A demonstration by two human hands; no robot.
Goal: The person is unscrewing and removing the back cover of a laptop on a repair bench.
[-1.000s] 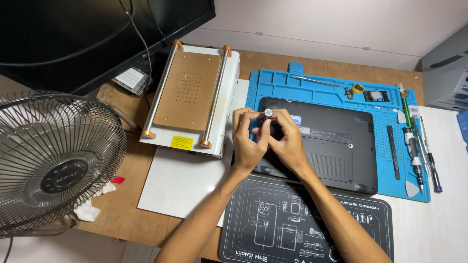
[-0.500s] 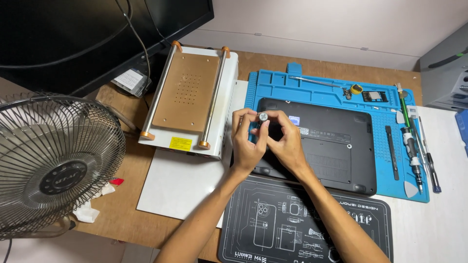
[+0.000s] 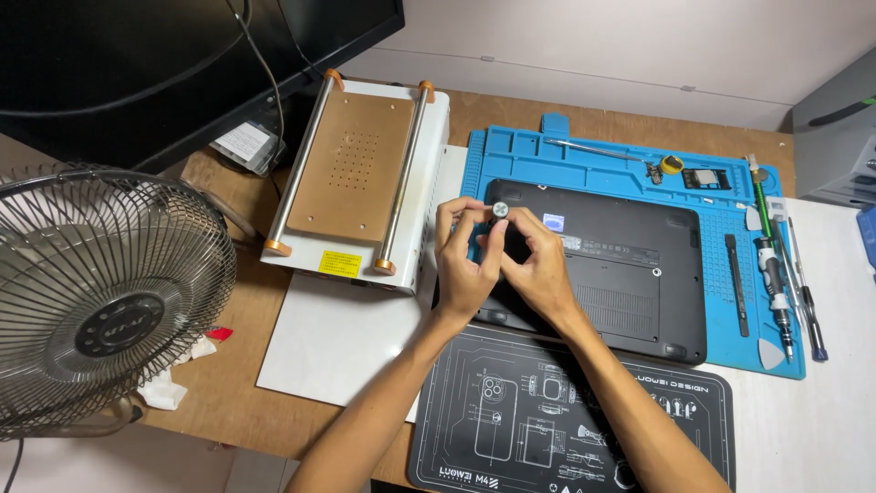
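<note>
A black laptop lies upside down on a blue repair mat. Both my hands meet over its left rear corner. My left hand and my right hand pinch a small upright screwdriver whose round silver cap shows between the fingertips. The shaft and tip are hidden by my fingers.
A white heating-plate machine stands left of the mat, on a white sheet. A wire-guard fan fills the left. A black printed mat lies near me. Screwdrivers, picks and a spudger line the blue mat's right edge.
Both hands stay on the screwdriver at the same corner of the laptop; only small finger shifts show around the silver cap.
</note>
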